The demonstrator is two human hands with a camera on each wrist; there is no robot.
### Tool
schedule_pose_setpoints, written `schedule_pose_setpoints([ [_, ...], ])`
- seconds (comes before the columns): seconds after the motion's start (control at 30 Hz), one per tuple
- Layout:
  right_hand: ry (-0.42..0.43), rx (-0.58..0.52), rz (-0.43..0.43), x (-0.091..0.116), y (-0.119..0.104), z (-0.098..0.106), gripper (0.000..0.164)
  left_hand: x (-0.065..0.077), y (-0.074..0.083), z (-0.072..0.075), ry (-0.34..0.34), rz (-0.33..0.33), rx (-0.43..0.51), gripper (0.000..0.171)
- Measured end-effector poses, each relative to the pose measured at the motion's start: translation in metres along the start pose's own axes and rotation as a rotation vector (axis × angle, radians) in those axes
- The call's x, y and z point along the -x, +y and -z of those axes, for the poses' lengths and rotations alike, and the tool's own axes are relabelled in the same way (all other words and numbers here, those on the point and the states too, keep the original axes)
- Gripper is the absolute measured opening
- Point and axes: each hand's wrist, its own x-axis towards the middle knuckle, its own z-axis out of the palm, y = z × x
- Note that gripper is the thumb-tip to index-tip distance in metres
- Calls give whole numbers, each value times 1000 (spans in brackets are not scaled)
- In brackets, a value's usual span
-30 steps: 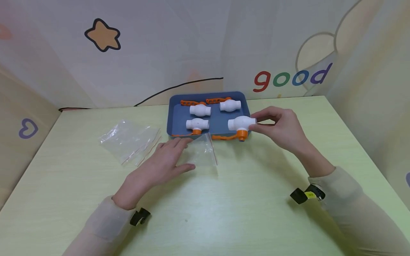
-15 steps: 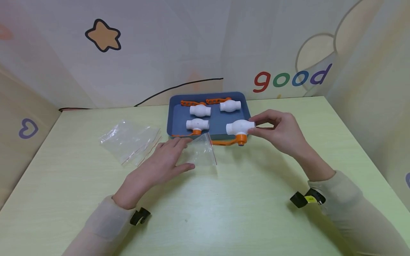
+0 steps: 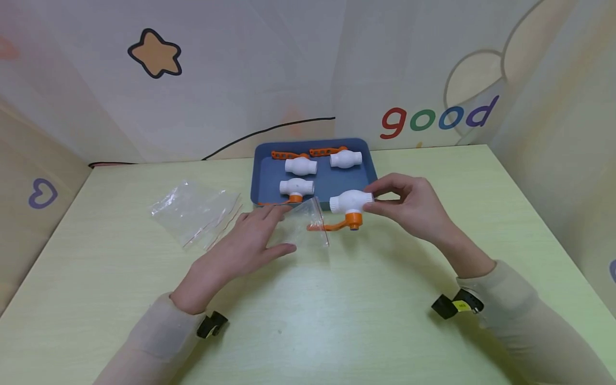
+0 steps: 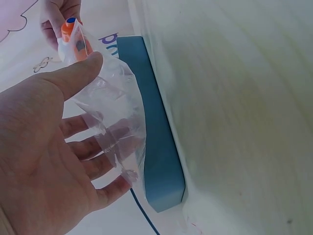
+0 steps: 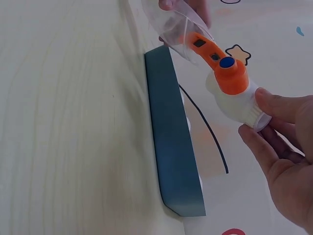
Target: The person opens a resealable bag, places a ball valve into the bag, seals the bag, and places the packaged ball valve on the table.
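My right hand [image 3: 416, 208] pinches one end of a white ball valve [image 3: 350, 201] between thumb and fingers, just in front of the tray. Its orange lever handle [image 5: 208, 51] points left and its end is in the mouth of a clear zip bag [image 3: 300, 235]. My left hand [image 3: 245, 246] holds that bag, with the thumb [image 4: 80, 76] on the near side and the fingers spread behind the film. In the left wrist view, the bag [image 4: 115, 93] bulges open and partly covers the lever; the valve's white body is mostly hidden there.
Behind the hands stands a blue tray [image 3: 262, 176] with several more white valves [image 3: 345, 159] with orange handles. More clear zip bags [image 3: 192, 211] lie flat on the table [image 3: 308, 321] at the left. A printed curtain [image 3: 269, 69] hangs behind the table.
My right hand has brought the valve left and toward me, away from the tray edge, and its lever has entered the bag mouth. The left hand has barely moved.
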Motion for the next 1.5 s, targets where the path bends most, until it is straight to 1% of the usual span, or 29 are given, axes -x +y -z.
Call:
schedule_pose_setpoints([
  [0.37,-3,-26,9,1,0,-9,25,-1,2,-1,5,-15,-4,72],
  [0.57,-10,-69,25,2,0,-14,26,-1,3,-2,21,-31,-5,71],
  [0.8,-4,-15,4,2,0,-17,25,0,3,-4,58,-46,-13,71],
  [0.97,-6,-5,-5,1,1,-19,24,1,3,-3,58,-39,-15,70],
  [1.13,-18,-23,-1,2,1,-21,24,1,5,-3,54,-54,8,69],
  [1.33,-36,-61,31,2,3,-25,24,2,7,-4,47,-77,34,68],
  [1.5,-52,-85,43,3,2,-29,24,1,8,-5,65,-100,38,67],
])
